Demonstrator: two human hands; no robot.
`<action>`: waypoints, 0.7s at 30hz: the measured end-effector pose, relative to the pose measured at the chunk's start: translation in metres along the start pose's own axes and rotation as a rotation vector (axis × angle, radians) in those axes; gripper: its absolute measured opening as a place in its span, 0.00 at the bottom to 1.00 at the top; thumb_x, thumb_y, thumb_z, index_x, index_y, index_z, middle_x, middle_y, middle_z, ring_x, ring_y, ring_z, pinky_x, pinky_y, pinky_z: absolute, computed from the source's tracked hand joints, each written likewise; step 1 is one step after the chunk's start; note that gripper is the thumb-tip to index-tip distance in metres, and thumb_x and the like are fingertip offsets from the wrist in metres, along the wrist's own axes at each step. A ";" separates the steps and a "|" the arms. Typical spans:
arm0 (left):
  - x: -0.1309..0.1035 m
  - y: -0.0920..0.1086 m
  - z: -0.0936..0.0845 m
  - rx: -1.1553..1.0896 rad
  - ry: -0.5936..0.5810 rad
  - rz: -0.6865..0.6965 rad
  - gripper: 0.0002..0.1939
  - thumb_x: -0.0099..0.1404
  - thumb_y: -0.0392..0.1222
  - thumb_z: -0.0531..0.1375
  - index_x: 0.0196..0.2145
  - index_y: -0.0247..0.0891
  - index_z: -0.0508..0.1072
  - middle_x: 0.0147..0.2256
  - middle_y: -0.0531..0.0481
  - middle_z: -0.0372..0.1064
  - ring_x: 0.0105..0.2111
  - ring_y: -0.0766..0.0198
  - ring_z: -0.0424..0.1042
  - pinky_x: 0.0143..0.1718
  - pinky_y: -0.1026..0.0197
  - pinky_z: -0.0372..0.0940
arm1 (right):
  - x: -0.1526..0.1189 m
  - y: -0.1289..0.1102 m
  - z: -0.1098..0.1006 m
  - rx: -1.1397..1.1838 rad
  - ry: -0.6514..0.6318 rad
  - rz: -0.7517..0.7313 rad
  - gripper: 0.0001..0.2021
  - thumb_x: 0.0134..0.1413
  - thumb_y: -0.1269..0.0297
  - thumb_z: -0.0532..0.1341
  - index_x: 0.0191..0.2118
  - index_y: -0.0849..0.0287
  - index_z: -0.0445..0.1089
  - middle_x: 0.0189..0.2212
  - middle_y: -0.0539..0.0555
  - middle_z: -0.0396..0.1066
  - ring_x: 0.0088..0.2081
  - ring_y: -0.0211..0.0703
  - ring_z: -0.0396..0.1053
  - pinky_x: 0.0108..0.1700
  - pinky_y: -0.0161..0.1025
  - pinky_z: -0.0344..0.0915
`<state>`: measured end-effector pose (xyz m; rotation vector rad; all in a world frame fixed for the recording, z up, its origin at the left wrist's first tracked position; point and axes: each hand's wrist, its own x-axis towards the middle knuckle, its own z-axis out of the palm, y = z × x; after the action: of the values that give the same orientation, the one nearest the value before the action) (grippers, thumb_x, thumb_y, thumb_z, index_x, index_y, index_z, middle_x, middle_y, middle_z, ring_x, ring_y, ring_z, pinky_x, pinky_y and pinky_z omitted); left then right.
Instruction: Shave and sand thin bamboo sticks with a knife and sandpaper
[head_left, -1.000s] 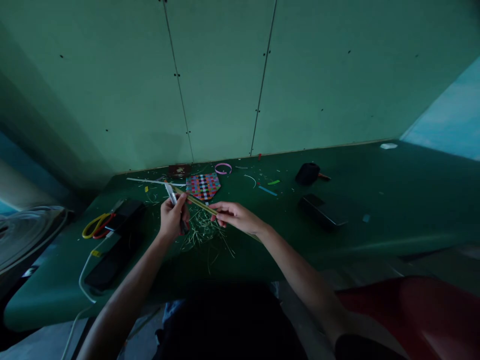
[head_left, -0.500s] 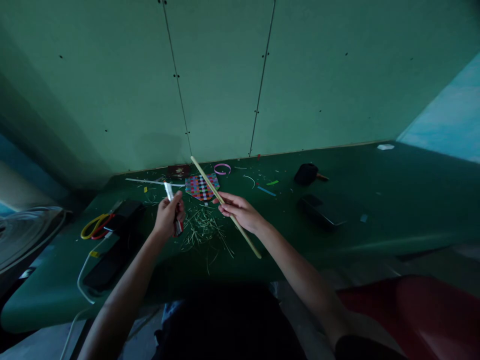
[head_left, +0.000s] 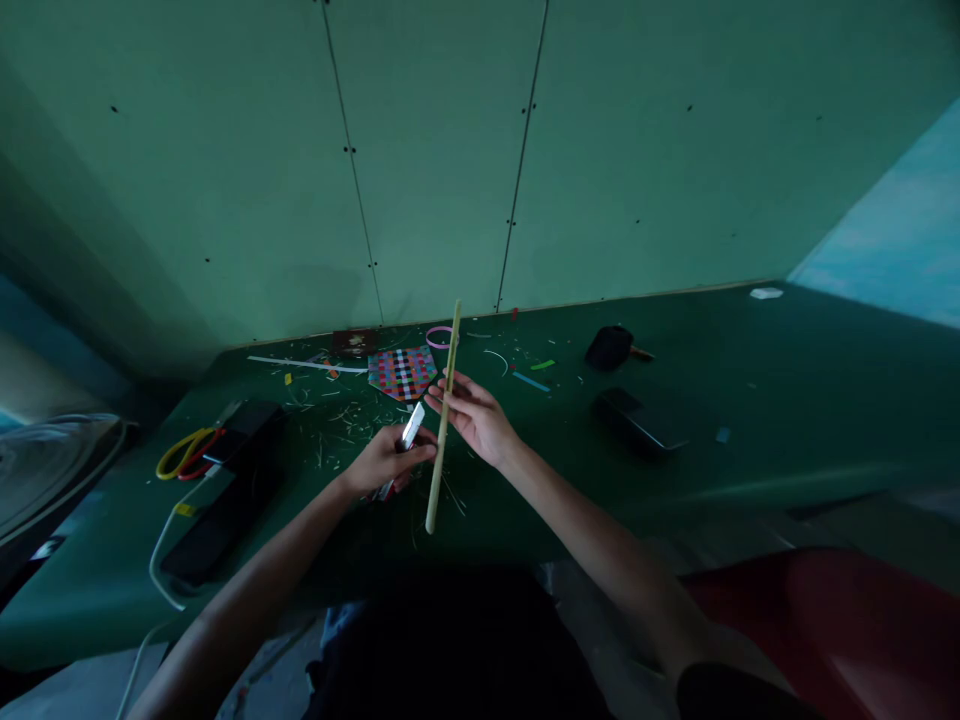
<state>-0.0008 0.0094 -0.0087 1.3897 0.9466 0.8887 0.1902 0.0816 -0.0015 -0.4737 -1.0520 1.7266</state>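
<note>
My left hand (head_left: 390, 461) is closed around a utility knife (head_left: 412, 427), its pale blade pointing up and away from me. The thumb of that hand is close to the lower half of a pale wooden stick (head_left: 441, 450); whether it touches I cannot tell. My right hand (head_left: 478, 418) grips the stick near its middle between thumb and fingers, holding it nearly upright in view above the green table. Thin shavings (head_left: 330, 430) lie scattered under and around the hands. Just behind them is a colourful woven piece (head_left: 403, 372).
On the left are yellow-and-red scissors (head_left: 184, 455), a black case (head_left: 202, 530) and a white cable (head_left: 159, 560). A pink ring (head_left: 439, 337) lies near the wall. To the right rest a dark pouch-like object (head_left: 609, 348) and a dark phone-like slab (head_left: 641, 420).
The stick has swung from a slant toward upright in my right hand. My left hand has moved right with the knife, close to the stick.
</note>
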 end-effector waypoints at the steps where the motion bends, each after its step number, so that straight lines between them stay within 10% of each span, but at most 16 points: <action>1: 0.000 -0.001 0.000 -0.004 0.010 -0.004 0.19 0.65 0.52 0.68 0.46 0.34 0.75 0.20 0.56 0.69 0.11 0.73 0.60 0.12 0.69 0.56 | 0.001 0.001 0.000 0.006 0.011 -0.012 0.28 0.56 0.71 0.67 0.62 0.52 0.67 0.56 0.57 0.73 0.63 0.58 0.68 0.67 0.59 0.66; 21: 0.000 0.004 -0.015 -0.128 0.154 0.045 0.20 0.65 0.53 0.69 0.46 0.36 0.75 0.16 0.62 0.59 0.12 0.74 0.54 0.14 0.70 0.53 | -0.011 -0.002 0.006 -0.398 -0.125 -0.058 0.13 0.56 0.59 0.72 0.45 0.55 0.77 0.41 0.55 0.76 0.40 0.46 0.75 0.41 0.45 0.74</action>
<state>-0.0150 0.0151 -0.0041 1.2510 0.9598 1.0838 0.1912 0.0693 0.0019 -0.5821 -1.4966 1.5116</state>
